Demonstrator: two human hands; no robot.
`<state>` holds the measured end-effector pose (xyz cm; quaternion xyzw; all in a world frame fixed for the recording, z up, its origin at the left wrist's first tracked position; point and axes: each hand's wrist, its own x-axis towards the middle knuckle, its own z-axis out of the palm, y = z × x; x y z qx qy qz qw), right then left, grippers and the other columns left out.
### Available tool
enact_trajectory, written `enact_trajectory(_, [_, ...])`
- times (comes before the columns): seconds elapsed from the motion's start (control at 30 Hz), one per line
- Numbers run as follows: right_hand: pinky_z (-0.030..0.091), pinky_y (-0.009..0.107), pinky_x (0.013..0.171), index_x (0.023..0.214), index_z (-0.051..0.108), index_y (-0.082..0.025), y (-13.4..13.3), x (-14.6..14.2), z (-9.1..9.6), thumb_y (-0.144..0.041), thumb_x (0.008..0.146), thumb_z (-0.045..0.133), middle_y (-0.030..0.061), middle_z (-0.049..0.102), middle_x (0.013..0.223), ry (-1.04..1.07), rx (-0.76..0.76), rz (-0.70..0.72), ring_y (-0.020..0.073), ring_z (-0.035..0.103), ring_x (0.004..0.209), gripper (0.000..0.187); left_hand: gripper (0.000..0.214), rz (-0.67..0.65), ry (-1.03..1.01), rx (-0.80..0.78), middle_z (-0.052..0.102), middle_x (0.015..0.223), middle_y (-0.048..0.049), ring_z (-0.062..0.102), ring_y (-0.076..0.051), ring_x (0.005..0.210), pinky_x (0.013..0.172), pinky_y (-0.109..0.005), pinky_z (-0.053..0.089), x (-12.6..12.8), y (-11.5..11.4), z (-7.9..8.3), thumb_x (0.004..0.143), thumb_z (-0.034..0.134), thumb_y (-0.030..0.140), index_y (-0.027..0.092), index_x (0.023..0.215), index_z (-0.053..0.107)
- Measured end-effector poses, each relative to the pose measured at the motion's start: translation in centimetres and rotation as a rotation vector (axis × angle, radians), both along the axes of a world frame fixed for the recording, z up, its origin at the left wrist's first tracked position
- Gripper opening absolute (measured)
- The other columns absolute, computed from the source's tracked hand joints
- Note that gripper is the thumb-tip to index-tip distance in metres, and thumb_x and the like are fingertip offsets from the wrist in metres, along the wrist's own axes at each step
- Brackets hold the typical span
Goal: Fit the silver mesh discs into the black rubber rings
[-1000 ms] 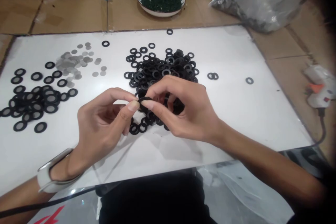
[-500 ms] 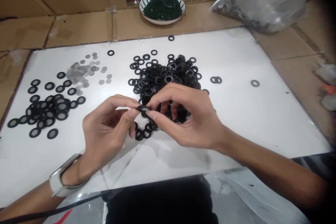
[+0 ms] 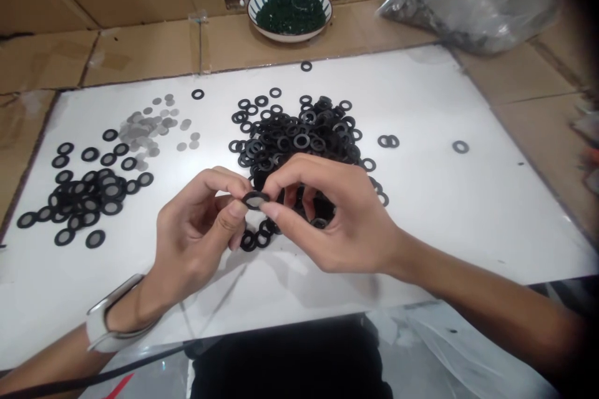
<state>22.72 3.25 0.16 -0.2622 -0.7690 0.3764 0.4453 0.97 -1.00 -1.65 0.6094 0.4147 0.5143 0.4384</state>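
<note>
Between my two hands is a black rubber washer (image 3: 255,201) with a grey disc in its middle. My left hand (image 3: 201,224) pinches its left edge between thumb and forefinger. On the right edge, my right hand (image 3: 334,212) grips it the same way, its other fingers curled. Behind and under my right hand lies a heap of black washers (image 3: 302,137) with open centres. To the left is a pile of washers with grey discs in them (image 3: 88,199). Small loose grey discs (image 3: 145,131) are scattered above that pile.
Everything lies on a white board (image 3: 421,212) over cardboard. A striped plate (image 3: 257,25) of dark green bits stands at the back. A clear plastic bag (image 3: 477,6) sits at the back right. Stray washers (image 3: 460,147) lie to the right of the heap.
The held washer has tipped, so its grey centre shows more. Both hands still pinch it and have shifted only slightly.
</note>
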Motion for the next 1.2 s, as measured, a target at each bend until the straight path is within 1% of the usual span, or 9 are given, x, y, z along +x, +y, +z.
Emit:
enact_trajectory(0.13, [0.06, 0.025, 0.07, 0.1, 0.074, -0.019, -0.07, -0.07, -0.05, -0.013, 0.1, 0.076, 0.0007, 0.079, 0.096, 0.015, -0.031, 0.003, 0.0123, 0.073, 0.084, 0.006, 0.002, -0.013, -0.011, 0.001, 0.064, 0.103, -0.0028, 0.057, -0.003, 0.052, 0.043, -0.021, 0.051, -0.01, -0.02, 0.15, 0.109, 0.07, 0.018, 0.019, 0.109, 0.072])
enact_trajectory(0.23, [0.059, 0.024, 0.069, 0.101, 0.074, -0.018, -0.09, -0.1, -0.07, -0.013, 0.097, 0.079, 0.0006, 0.079, 0.096, 0.035, -0.07, 0.026, 0.0128, 0.073, 0.085, 0.008, 0.003, -0.038, -0.021, -0.004, 0.064, 0.103, -0.0025, 0.057, -0.003, 0.053, 0.044, -0.021, 0.051, -0.11, -0.02, 0.27, 0.11, 0.069, 0.017, 0.019, 0.109, 0.071])
enact_trajectory(0.37, [0.058, 0.022, 0.068, 0.101, 0.075, -0.017, -0.02, 0.02, 0.13, -0.01, 0.092, 0.085, -0.0008, 0.079, 0.097, 0.055, -0.185, 0.065, 0.0112, 0.071, 0.083, 0.015, 0.002, -0.052, -0.023, -0.007, 0.064, 0.104, -0.0033, 0.056, -0.004, 0.055, 0.045, -0.022, 0.05, -0.23, -0.07, 0.29, 0.109, 0.071, 0.019, 0.019, 0.108, 0.071])
enact_trajectory(0.47, [0.055, 0.021, 0.064, 0.099, 0.075, -0.017, 0.05, 0.14, 0.36, -0.011, 0.092, 0.086, -0.0017, 0.078, 0.096, 0.044, -0.274, 0.081, 0.0097, 0.069, 0.079, 0.014, 0.001, -0.052, -0.035, -0.018, 0.064, 0.104, -0.0033, 0.056, -0.004, 0.056, 0.044, -0.022, 0.048, -0.18, -0.11, 0.25, 0.109, 0.071, 0.02, 0.019, 0.108, 0.071])
enact_trajectory(0.53, [0.053, 0.021, 0.062, 0.098, 0.075, -0.016, 0.08, 0.16, 0.4, -0.012, 0.092, 0.086, -0.002, 0.078, 0.095, 0.037, -0.304, 0.081, 0.0091, 0.068, 0.077, 0.014, 0.002, -0.046, -0.039, -0.033, 0.064, 0.103, -0.0029, 0.056, -0.004, 0.055, 0.044, -0.022, 0.048, -0.11, -0.13, 0.22, 0.109, 0.071, 0.02, 0.02, 0.108, 0.071])
enact_trajectory(0.73, [0.055, 0.021, 0.067, 0.097, 0.076, -0.017, 0.1, 0.04, 0.19, -0.014, 0.091, 0.089, -0.0024, 0.079, 0.094, 0.066, -0.238, 0.052, 0.0091, 0.069, 0.078, 0.014, 0.002, -0.011, -0.025, -0.03, 0.065, 0.104, -0.003, 0.056, -0.004, 0.056, 0.046, -0.021, 0.051, -0.19, -0.14, 0.07, 0.11, 0.071, 0.021, 0.02, 0.109, 0.072])
enact_trajectory(0.9, [0.055, 0.022, 0.065, 0.098, 0.077, -0.017, 0.09, -0.04, 0.17, -0.019, 0.091, 0.09, -0.0016, 0.08, 0.095, 0.045, -0.191, 0.013, 0.0087, 0.07, 0.075, 0.015, 0.001, 0.01, 0.002, -0.008, 0.066, 0.1, -0.0034, 0.055, -0.005, 0.055, 0.043, -0.021, 0.049, -0.17, -0.05, 0.02, 0.108, 0.074, 0.022, 0.021, 0.108, 0.074])
enact_trajectory(1.07, [0.053, 0.021, 0.061, 0.095, 0.076, -0.018, 0.09, -0.08, 0.08, -0.019, 0.095, 0.085, -0.0021, 0.079, 0.091, 0.001, -0.129, -0.009, 0.0087, 0.068, 0.073, 0.009, 0.002, -0.006, 0.013, 0.006, 0.066, 0.1, -0.0032, 0.056, -0.005, 0.054, 0.043, -0.02, 0.05, 0.0, -0.01, 0.06, 0.107, 0.074, 0.02, 0.021, 0.108, 0.075])
enact_trajectory(1.2, [0.053, 0.021, 0.062, 0.094, 0.075, -0.018, 0.1, -0.09, 0.15, -0.02, 0.097, 0.08, -0.0019, 0.079, 0.089, -0.01, -0.091, -0.03, 0.0091, 0.069, 0.073, 0.006, 0.003, -0.002, 0.017, -0.011, 0.066, 0.102, -0.0034, 0.055, -0.004, 0.053, 0.042, -0.019, 0.049, 0.06, -0.08, 0.08, 0.107, 0.073, 0.019, 0.021, 0.109, 0.075])
